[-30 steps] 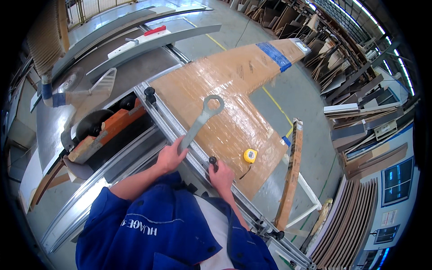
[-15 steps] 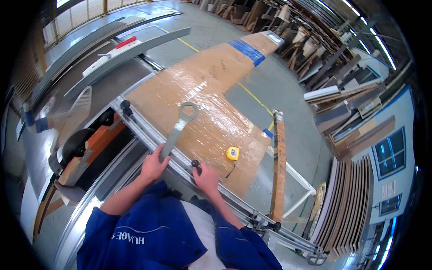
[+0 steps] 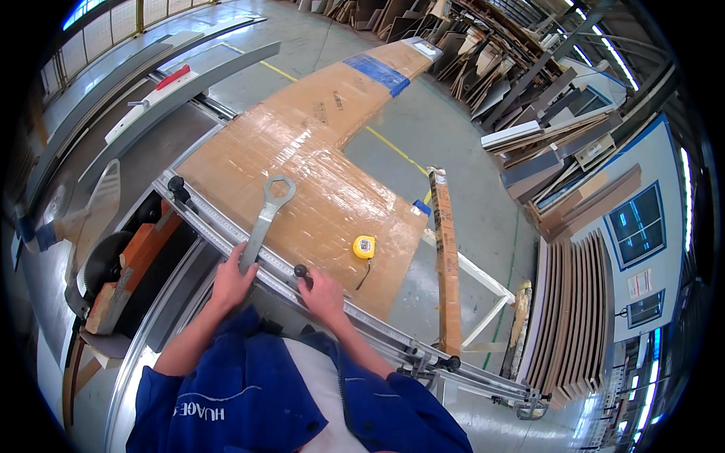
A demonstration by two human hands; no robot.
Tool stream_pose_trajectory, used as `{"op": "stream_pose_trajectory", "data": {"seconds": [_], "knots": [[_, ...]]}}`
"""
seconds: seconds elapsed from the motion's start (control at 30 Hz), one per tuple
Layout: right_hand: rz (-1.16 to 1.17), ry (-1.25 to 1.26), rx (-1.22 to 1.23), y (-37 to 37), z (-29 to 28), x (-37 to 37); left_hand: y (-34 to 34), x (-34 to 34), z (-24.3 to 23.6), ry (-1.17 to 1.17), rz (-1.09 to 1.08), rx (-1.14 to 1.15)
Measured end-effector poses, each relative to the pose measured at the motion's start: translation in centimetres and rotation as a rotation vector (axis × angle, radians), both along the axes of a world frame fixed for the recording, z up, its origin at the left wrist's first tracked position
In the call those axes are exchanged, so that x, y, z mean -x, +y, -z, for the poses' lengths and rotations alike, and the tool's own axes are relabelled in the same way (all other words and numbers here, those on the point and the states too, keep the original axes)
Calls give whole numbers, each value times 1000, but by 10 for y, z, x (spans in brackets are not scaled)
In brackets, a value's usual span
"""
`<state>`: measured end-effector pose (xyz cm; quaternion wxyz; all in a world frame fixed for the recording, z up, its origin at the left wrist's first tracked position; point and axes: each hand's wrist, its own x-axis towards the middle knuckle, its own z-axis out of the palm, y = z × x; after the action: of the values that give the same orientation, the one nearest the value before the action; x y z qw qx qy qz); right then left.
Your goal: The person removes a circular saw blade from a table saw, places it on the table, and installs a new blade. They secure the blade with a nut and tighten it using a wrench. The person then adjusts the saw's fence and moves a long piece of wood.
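My left hand (image 3: 232, 281) is closed round the lower end of a grey metal ring wrench (image 3: 260, 224). The wrench slants up and away, its ring over a cardboard-covered surface (image 3: 226, 170) wrapped in clear film. On the metal rail with a scale (image 3: 214, 226) at the near side, my right hand (image 3: 325, 294) is closed on a black knob (image 3: 301, 270). Some of its fingers are hidden behind the hand. A yellow tape measure (image 3: 364, 246) lies on the cardboard beyond my right hand, with a dark strap trailing from it.
To the left are a circular saw blade (image 3: 106, 264) and an orange-painted block (image 3: 147, 245). A long cardboard-wrapped bar (image 3: 445, 264) stands right of the table. Stacked brown panels (image 3: 566, 317) lean at the right, and board offcuts (image 3: 483, 68) fill the back.
The whole view has shifted, so the table and both hands appear farther left. My hands keep their hold on the wrench and the knob.
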<state>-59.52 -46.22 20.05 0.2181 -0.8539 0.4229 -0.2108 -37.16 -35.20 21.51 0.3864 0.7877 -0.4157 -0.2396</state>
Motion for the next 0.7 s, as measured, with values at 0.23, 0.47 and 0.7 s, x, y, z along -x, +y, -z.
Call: {"op": "stream_pose_trajectory", "data": {"seconds": [0.23,0.47,0.7], "knots": [[-14,38,8,-2,3,0,-1,-2,9,-37,2,29],[-5,12,12,-2,6,1,-2,0,1,-4,1,-18],[-6,-11,21,-4,7,1,-2,-1,2,-16,2,-9]]}}
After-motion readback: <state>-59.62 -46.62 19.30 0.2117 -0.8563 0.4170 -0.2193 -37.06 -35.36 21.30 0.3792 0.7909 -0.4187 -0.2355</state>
